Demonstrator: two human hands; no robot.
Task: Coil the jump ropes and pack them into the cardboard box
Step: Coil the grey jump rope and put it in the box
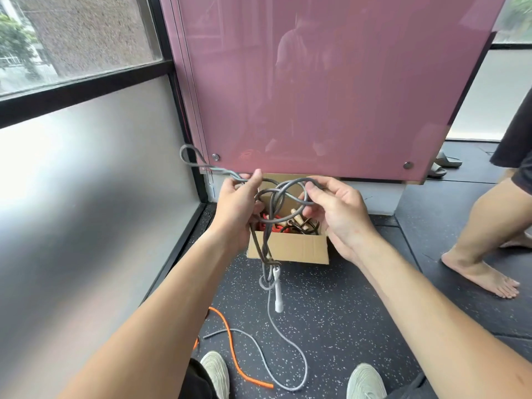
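Note:
I hold a grey jump rope [280, 194] in loops above an open cardboard box [290, 249]. My left hand [237, 208] grips the bundled loops, and a bight of rope sticks out to the left past it. My right hand [336, 208] pinches the loop on the right side. The rope's white handle [277, 289] dangles below in front of the box, and the rest of the rope trails across the floor. Inside the box lie red rope and wooden handles [296, 218].
An orange rope [230, 341] lies on the speckled dark floor near my shoes [216, 372]. A pink glass panel [331, 82] rises behind the box, frosted window glass stands to the left. Another person's bare leg and foot [483, 272] stand at the right.

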